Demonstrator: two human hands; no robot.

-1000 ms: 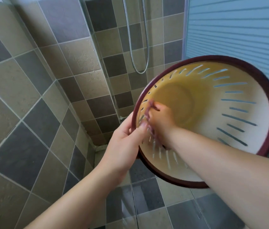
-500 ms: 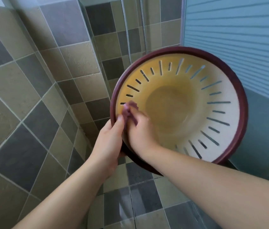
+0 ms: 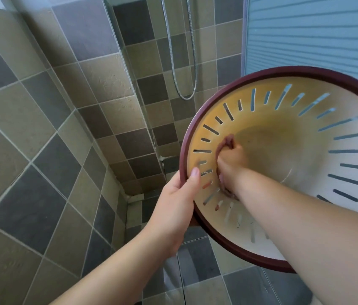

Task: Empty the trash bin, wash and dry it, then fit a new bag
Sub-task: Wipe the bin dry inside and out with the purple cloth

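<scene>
The trash bin [image 3: 305, 133] is held in the air inside a tiled shower area, tipped so that its open mouth faces the camera. This orientation exposes the inner wall and base for wiping.

The left hand [image 3: 173, 208] clamps the dark red rim [image 3: 197, 126] at its lower left edge: the thumb lies over the inside of the rim, and the fingers wrap behind it. This grip steadies the bin against the pressure applied from inside.

The right hand [image 3: 232, 157] reaches deep into the bin. Its grip is closed around a reddish cloth [image 3: 225, 143], which it presses against the yellow inner wall near the base. The cloth is partly hidden by the hand, so its full extent cannot be determined.

The bin holds no trash and no bag; only the hand and cloth are inside. Slots in the side wall show the tiles behind. A shower hose [image 3: 182, 62] hangs on the far wall.

The step in hand appears to be washing or drying the interior.
</scene>
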